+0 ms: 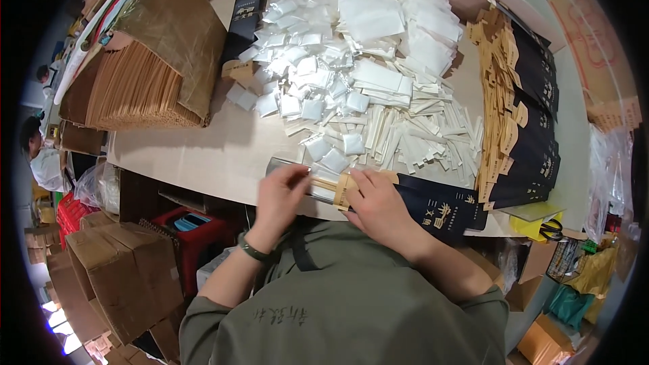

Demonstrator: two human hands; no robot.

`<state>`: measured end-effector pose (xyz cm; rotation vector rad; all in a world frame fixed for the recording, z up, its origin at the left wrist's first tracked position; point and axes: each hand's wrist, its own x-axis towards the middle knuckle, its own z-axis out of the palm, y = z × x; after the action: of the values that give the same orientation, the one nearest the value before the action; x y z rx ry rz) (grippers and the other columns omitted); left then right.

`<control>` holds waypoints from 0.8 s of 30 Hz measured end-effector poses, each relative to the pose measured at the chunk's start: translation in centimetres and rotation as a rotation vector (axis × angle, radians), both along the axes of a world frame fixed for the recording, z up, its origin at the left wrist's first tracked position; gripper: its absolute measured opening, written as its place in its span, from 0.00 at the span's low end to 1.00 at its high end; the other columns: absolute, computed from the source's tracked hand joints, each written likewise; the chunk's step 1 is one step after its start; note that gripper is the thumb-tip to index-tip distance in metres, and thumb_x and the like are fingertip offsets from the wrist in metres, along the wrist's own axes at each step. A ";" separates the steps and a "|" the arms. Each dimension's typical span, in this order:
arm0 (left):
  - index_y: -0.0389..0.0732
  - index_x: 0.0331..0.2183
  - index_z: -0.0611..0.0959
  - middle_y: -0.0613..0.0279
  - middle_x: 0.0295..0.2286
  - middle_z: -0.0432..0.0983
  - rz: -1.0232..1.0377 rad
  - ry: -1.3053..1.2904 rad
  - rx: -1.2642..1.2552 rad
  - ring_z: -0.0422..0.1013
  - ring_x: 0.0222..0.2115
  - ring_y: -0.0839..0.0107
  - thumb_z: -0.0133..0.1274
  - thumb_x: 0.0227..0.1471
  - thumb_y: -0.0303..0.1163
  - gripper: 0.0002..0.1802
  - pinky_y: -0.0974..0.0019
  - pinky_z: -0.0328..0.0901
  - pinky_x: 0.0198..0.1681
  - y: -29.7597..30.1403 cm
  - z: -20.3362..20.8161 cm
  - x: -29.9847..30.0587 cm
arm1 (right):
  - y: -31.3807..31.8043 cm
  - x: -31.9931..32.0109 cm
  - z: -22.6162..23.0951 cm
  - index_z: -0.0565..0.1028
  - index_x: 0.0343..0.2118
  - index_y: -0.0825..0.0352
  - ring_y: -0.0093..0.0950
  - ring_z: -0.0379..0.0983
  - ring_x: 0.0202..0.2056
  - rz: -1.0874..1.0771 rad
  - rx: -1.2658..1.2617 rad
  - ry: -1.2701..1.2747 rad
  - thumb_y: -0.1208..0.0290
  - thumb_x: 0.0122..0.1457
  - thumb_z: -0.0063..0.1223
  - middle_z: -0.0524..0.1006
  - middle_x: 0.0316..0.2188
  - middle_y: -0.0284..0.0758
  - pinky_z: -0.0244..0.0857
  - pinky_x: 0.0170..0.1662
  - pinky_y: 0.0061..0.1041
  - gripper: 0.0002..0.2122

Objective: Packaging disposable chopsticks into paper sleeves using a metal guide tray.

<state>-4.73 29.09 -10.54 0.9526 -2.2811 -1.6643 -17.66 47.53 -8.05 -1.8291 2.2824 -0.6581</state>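
Note:
Fingers pressed together, my left hand (284,192) is at the end of some thin wooden sticks (325,182), probably chopsticks. A shiny grey strip (278,163) lies under that hand; what it is I cannot make out. The sticks reach into the tan mouth of a long dark blue paper sleeve (422,204). My right hand (378,203) grips this sleeve near its tan end, thumb below and fingers on top. More dark sleeves lie under its far right end. Just beyond my hands lie small white packets in clear wrap (334,160).
Beyond are heaps of clear-wrapped packets (297,67), folded white napkins (370,15) and narrow paper-wrapped strips (433,128). Dark sleeves with tan flaps (531,142) line the right side. A cardboard box (169,34) of tan sleeves stands left. Black-handled scissors (551,230) hang at the right edge.

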 end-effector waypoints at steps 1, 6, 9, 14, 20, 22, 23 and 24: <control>0.32 0.39 0.81 0.58 0.36 0.78 -0.061 -0.042 0.141 0.75 0.35 0.75 0.58 0.53 0.22 0.09 0.71 0.71 0.37 1.0 0.4 -0.7 | -0.2 0.1 -0.1 0.73 0.36 0.69 0.44 0.67 0.52 -0.001 -0.004 0.002 0.68 0.41 0.68 0.70 0.51 0.48 0.65 0.53 0.37 0.20; 0.35 0.55 0.68 0.51 0.43 0.76 -0.323 0.082 0.281 0.75 0.41 0.65 0.56 0.56 0.30 0.26 0.63 0.69 0.45 2.0 1.4 -0.5 | -0.1 -0.6 1.1 0.74 0.37 0.68 0.44 0.69 0.47 -0.019 -0.002 -0.225 0.71 0.41 0.66 0.72 0.45 0.45 0.66 0.50 0.41 0.19; 0.37 0.56 0.69 0.51 0.40 0.74 -0.403 0.146 -0.554 0.75 0.39 0.57 0.62 0.49 0.35 0.35 0.60 0.68 0.44 -0.2 5.2 0.0 | 0.8 -0.7 2.1 0.73 0.36 0.66 0.41 0.70 0.42 -0.016 -0.138 -0.069 0.74 0.41 0.61 0.71 0.36 0.42 0.65 0.46 0.39 0.16; 0.41 0.34 0.76 0.57 0.22 0.71 -0.520 0.028 -0.789 0.71 0.26 0.54 0.65 0.29 0.26 0.24 0.57 0.65 0.28 -2.7 3.7 -0.7 | 0.7 -7.3 7.1 0.76 0.24 0.63 0.39 0.72 0.29 0.238 -0.128 0.043 0.63 0.53 0.57 0.73 0.23 0.37 0.66 0.32 0.36 0.09; 0.35 0.36 0.76 0.63 0.28 0.73 -0.453 -0.134 0.015 0.68 0.29 0.75 0.63 0.39 0.32 0.21 0.68 0.66 0.34 -1.4 4.2 -0.4 | 9.0 -12.7 7.6 0.76 0.31 0.68 0.45 0.65 0.55 -0.353 0.119 0.123 0.64 0.43 0.70 0.71 0.52 0.47 0.60 0.57 0.40 0.16; 0.33 0.49 0.73 0.58 0.38 0.75 -0.725 -0.190 0.224 0.70 0.37 0.70 0.63 0.41 0.32 0.32 0.67 0.67 0.43 1.6 5.0 -2.3 | 9.0 -7.9 2.9 0.76 0.37 0.69 0.47 0.65 0.55 -0.147 0.067 -0.349 0.63 0.40 0.71 0.71 0.52 0.49 0.60 0.57 0.41 0.22; 0.35 0.55 0.70 0.50 0.48 0.71 -0.819 -0.001 0.286 0.69 0.46 0.64 0.63 0.41 0.30 0.37 0.63 0.64 0.49 3.3 3.9 -2.6 | 8.1 -6.1 1.5 0.76 0.39 0.70 0.48 0.65 0.54 -0.109 -0.005 -0.623 0.62 0.43 0.69 0.71 0.51 0.50 0.60 0.57 0.42 0.22; 0.35 0.55 0.70 0.44 0.54 0.65 -0.947 0.082 0.266 0.65 0.53 0.59 0.62 0.40 0.29 0.37 0.62 0.61 0.54 4.6 2.9 -3.1 | 5.7 -5.7 1.2 0.76 0.39 0.70 0.49 0.65 0.53 -0.065 0.069 -0.556 0.61 0.46 0.66 0.71 0.50 0.51 0.60 0.56 0.42 0.21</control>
<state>-7.81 33.67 -7.69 -0.2793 -2.6701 -2.2906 -23.32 53.20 -6.85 -1.3273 1.9637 -0.9432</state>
